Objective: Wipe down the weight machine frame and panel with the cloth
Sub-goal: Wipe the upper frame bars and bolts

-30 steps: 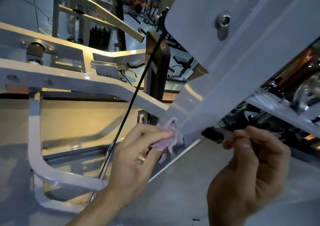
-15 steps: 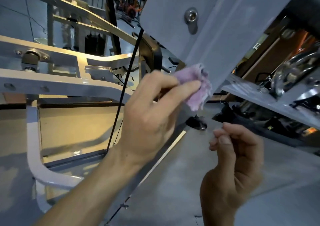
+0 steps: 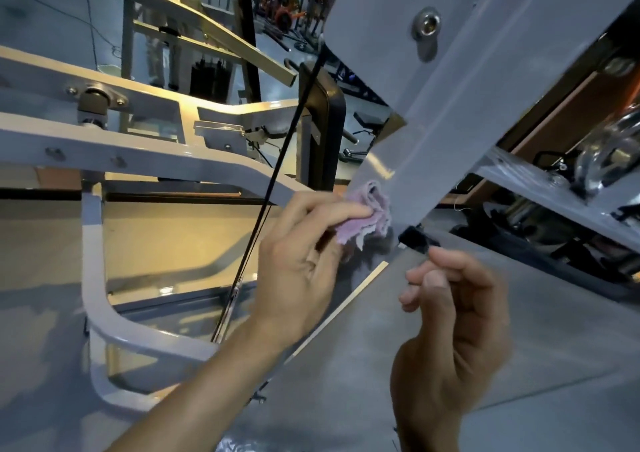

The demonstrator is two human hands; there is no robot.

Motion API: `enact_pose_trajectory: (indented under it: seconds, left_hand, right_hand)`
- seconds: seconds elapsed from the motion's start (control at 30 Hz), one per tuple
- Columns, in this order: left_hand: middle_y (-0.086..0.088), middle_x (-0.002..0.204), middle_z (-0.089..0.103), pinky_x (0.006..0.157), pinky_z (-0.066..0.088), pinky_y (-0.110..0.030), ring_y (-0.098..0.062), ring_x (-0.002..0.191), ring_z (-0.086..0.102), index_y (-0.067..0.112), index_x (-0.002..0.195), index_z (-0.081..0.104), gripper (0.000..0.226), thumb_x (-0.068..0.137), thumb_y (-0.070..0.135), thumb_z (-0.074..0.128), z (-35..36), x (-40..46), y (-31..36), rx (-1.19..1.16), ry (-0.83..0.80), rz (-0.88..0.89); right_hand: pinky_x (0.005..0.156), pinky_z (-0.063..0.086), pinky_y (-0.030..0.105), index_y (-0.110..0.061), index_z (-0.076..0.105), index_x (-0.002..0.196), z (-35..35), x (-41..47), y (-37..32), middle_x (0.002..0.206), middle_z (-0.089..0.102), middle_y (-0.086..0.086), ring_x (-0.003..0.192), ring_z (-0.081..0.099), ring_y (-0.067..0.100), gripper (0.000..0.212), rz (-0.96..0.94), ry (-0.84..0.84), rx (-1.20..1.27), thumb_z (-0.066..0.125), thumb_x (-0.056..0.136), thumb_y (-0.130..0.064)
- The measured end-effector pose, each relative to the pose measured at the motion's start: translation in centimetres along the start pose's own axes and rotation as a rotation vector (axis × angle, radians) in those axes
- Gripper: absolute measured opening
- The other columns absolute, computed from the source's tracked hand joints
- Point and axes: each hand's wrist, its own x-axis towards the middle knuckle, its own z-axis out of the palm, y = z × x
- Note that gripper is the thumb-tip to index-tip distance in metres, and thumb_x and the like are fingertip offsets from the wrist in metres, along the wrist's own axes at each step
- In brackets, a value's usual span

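Lilac terry cloth (image 3: 367, 214) sat bunched in the left hand (image 3: 304, 261), whose fingers (image 3: 332, 211) curled round it and pressed it against the lower end of the pale grey panel (image 3: 460, 112). That panel ran as a long slanting beam from upper right down to lower left, so its unwiped length lay up and to the right of the cloth, along the beam's own axis. The left hand was plainly the nearer one for that stroke. The right hand (image 3: 450, 316) hung just below and to the right, its fingers loosely curled and holding nothing that I could make out, fingertips close to a small black fitting (image 3: 417, 238) under the beam's end. A shiny bolt head (image 3: 426, 24) stood proud of the panel farther up and would likely snag the cloth on a straight pass. To the left, a black cable (image 3: 277, 174) ran steeply past the wrist, close beside the forearm, with the white machine frame (image 3: 145, 154) behind it. Other gym equipment crowded the dim background, too blurred to name.
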Motion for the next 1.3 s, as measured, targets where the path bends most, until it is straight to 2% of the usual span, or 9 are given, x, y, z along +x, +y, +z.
enact_pose_trajectory:
  seconds: [0.13, 0.23, 0.47, 0.57, 0.63, 0.8, 1.0, 1.17, 1.3]
  left_hand:
    - [0.017, 0.112, 0.063, 0.089, 0.048, -0.021, -0.012, 0.109, 0.062, 0.033, 0.114, 0.070, 0.029, 0.098, 0.010, 0.061, -1.0, -5.6, -3.2, -0.159, -0.042, -0.298]
    - [0.017, 0.111, 0.064, 0.089, 0.046, -0.015, -0.009, 0.110, 0.061, 0.032, 0.113, 0.071, 0.037, 0.095, 0.001, 0.063, -1.2, -6.0, -4.3, -0.165, -0.080, -0.392]
    - [0.007, 0.114, 0.069, 0.095, 0.046, -0.021, -0.006, 0.111, 0.063, 0.018, 0.118, 0.074, 0.026, 0.097, 0.004, 0.064, 1.6, 3.0, -7.8, -0.205, -0.100, -0.388]
    - [0.010, 0.110, 0.068, 0.092, 0.045, -0.019, -0.006, 0.110, 0.063, 0.018, 0.113, 0.074, 0.025, 0.096, 0.001, 0.063, 0.4, 0.4, -6.8, -0.209, -0.115, -0.381]
    - [0.008, 0.111, 0.069, 0.091, 0.048, -0.023, -0.014, 0.110, 0.063, 0.020, 0.112, 0.074, 0.020, 0.097, 0.011, 0.064, -1.2, -3.3, -5.6, -0.231, -0.112, -0.390]
    - [0.015, 0.110, 0.068, 0.090, 0.048, -0.023, -0.012, 0.108, 0.063, 0.028, 0.110, 0.074, 0.026, 0.095, 0.010, 0.062, -1.8, -4.9, -6.3, -0.219, -0.144, -0.401]
    - [0.002, 0.111, 0.069, 0.094, 0.048, -0.023, -0.014, 0.110, 0.063, 0.018, 0.112, 0.074, 0.023, 0.098, 0.004, 0.064, -0.2, -2.6, -8.0, -0.237, -0.145, -0.474]
    - [0.011, 0.107, 0.068, 0.088, 0.046, -0.023, -0.015, 0.106, 0.063, 0.029, 0.110, 0.074, 0.021, 0.094, 0.021, 0.063, -2.5, -7.4, -6.2, -0.221, -0.099, -0.495]
    - [0.001, 0.104, 0.067, 0.078, 0.054, -0.031, -0.018, 0.094, 0.065, 0.018, 0.114, 0.074, 0.022, 0.098, 0.007, 0.065, -1.4, -2.6, -3.1, -0.301, -0.088, -0.372]
  right_hand:
    - [0.059, 0.047, 0.027, -0.011, 0.063, 0.104, 0.6, -0.9, 0.6, 0.082, 0.061, 0.018, 0.065, 0.054, 0.032, 0.016, 0.017, -0.035, 0.001, 0.053, 0.095, -0.020]
    - [0.057, 0.047, 0.027, -0.014, 0.062, 0.105, 1.0, -1.1, 1.0, 0.081, 0.061, 0.017, 0.062, 0.056, 0.027, 0.014, 0.008, -0.080, -0.026, 0.051, 0.097, -0.013]
    - [0.058, 0.046, 0.026, -0.012, 0.063, 0.103, 1.6, -1.4, 1.6, 0.085, 0.061, 0.023, 0.063, 0.055, 0.035, 0.022, 0.018, -0.098, -0.069, 0.047, 0.096, 0.001]
    - [0.057, 0.046, 0.026, -0.014, 0.062, 0.101, 1.9, -1.6, 2.2, 0.082, 0.067, -0.005, 0.059, 0.055, 0.027, 0.024, 0.024, -0.098, -0.067, 0.046, 0.095, 0.002]
    - [0.057, 0.046, 0.023, -0.015, 0.061, 0.104, 2.1, -1.7, 2.6, 0.080, 0.066, -0.011, 0.057, 0.054, 0.022, 0.025, 0.032, -0.099, -0.064, 0.046, 0.094, 0.003]
    - [0.058, 0.046, 0.025, -0.014, 0.063, 0.100, 2.3, -2.5, 3.7, 0.075, 0.064, -0.003, 0.057, 0.055, 0.020, 0.019, 0.107, -0.092, -0.102, 0.048, 0.095, -0.003]
    - [0.058, 0.044, 0.030, -0.015, 0.064, 0.099, 2.4, -3.8, 4.4, 0.071, 0.059, 0.007, 0.056, 0.051, 0.024, 0.016, 0.176, -0.091, -0.101, 0.050, 0.096, -0.008]
    - [0.055, 0.043, 0.025, -0.011, 0.062, 0.099, 1.9, -4.2, 5.2, 0.070, 0.059, 0.003, 0.054, 0.050, 0.024, 0.018, 0.212, -0.084, -0.089, 0.046, 0.096, -0.004]
    - [0.056, 0.044, 0.024, -0.010, 0.063, 0.099, 1.7, -4.1, 5.1, 0.071, 0.060, 0.008, 0.055, 0.050, 0.025, 0.018, 0.218, -0.076, -0.091, 0.046, 0.096, -0.005]
